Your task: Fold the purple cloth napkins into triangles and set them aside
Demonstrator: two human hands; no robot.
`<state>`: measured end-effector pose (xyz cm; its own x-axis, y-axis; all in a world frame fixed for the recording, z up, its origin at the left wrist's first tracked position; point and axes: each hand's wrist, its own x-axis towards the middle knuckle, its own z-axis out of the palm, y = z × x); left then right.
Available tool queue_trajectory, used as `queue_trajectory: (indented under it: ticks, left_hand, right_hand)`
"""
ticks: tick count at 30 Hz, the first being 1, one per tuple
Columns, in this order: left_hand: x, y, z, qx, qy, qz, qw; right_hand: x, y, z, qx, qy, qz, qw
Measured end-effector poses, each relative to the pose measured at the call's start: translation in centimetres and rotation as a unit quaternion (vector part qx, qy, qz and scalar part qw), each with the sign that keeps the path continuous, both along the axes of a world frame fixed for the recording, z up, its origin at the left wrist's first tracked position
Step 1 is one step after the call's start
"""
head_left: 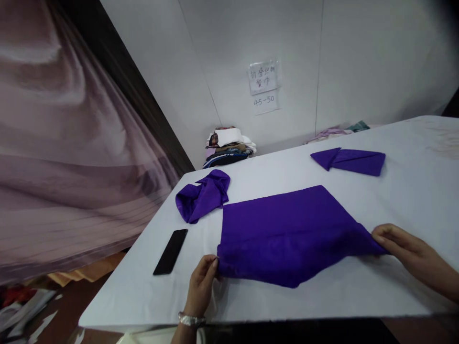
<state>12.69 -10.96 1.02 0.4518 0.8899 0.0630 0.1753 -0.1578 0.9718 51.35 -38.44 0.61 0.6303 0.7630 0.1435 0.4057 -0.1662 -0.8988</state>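
Note:
A purple cloth napkin (276, 215) lies spread in front of me, its far part flat on the white table (272, 306). Its near edge is lifted and sags between my hands. At the near left corner, my left hand (201, 282) pinches the fabric between thumb and fingers; a silvery band circles that wrist. My right hand (398, 243) grips the near right corner, pulled out to the right. Beyond it lies a second purple napkin (358, 161), folded into an arrow-like shape. A crumpled purple cloth (204, 196) rests just left of the spread napkin's far left corner.
A black phone-like slab (170, 252) lies on the left of the table. Behind the table's far edge are a stack of folded clothes (229, 145) and more fabric (332, 133). Paper signs (264, 86) hang on the wall. A pinkish curtain (71, 143) drapes at left.

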Motion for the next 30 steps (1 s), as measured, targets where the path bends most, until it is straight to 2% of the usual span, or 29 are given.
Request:
queue_trajectory:
  ticks: [4, 7, 8, 10, 13, 14, 16, 18, 20, 23, 27, 29, 30]
  left_hand:
    - [3.0, 2.7, 1.0, -0.023, 0.018, -0.007, 1.000]
    - [7.8, 6.7, 4.3, 0.007, 0.000, 0.015, 1.000]
    - [9.7, 8.3, 6.1, 0.023, -0.014, 0.026, 0.999]
    - [13.1, 11.4, 10.5, 0.057, -0.043, 0.051, 0.996]
    - [16.3, 14.8, 18.2, 0.117, -0.104, 0.093, 0.983]
    - [16.6, 15.4, 20.5, 0.139, -0.130, 0.102, 0.976]
    - [16.3, 15.6, 24.3, 0.213, -0.201, 0.090, 0.952]
    - [15.0, 14.7, 26.2, 0.267, -0.236, 0.074, 0.931]
    - [13.1, 13.0, 26.0, 0.300, -0.246, 0.066, 0.919]
    - [9.8, 10.0, 23.0, 0.309, -0.234, 0.068, 0.919]
    - [4.7, 5.7, 17.6, 0.267, -0.144, 0.068, 0.951]
    - [2.2, 3.6, 15.2, 0.261, -0.082, 0.088, 0.958]
    - [1.0, 2.6, 14.2, 0.245, -0.071, 0.097, 0.962]
  right_hand:
    - [2.5, 3.8, 0.8, -0.018, 0.072, 0.006, 0.997]
    - [5.7, 8.8, 3.1, -0.010, 0.164, -0.030, 0.986]
    - [6.7, 10.6, 4.5, 0.018, 0.179, -0.064, 0.982]
    - [8.7, 13.8, 8.3, 0.128, 0.178, -0.102, 0.970]
    - [10.5, 16.4, 15.1, 0.281, 0.094, -0.135, 0.946]
    - [10.7, 16.4, 17.1, 0.324, 0.052, -0.136, 0.935]
    - [10.3, 15.6, 20.3, 0.365, -0.034, -0.120, 0.923]
    - [9.2, 13.8, 21.8, 0.384, -0.090, -0.118, 0.911]
    - [7.6, 11.7, 21.8, 0.394, -0.114, -0.134, 0.902]
    - [5.0, 8.4, 19.8, 0.364, -0.136, -0.171, 0.906]
    - [3.2, 3.6, 15.0, 0.236, -0.192, -0.203, 0.931]
    - [2.9, 1.2, 12.1, 0.166, -0.213, -0.182, 0.946]
    - [2.8, 0.1, 10.5, 0.120, -0.206, -0.142, 0.961]
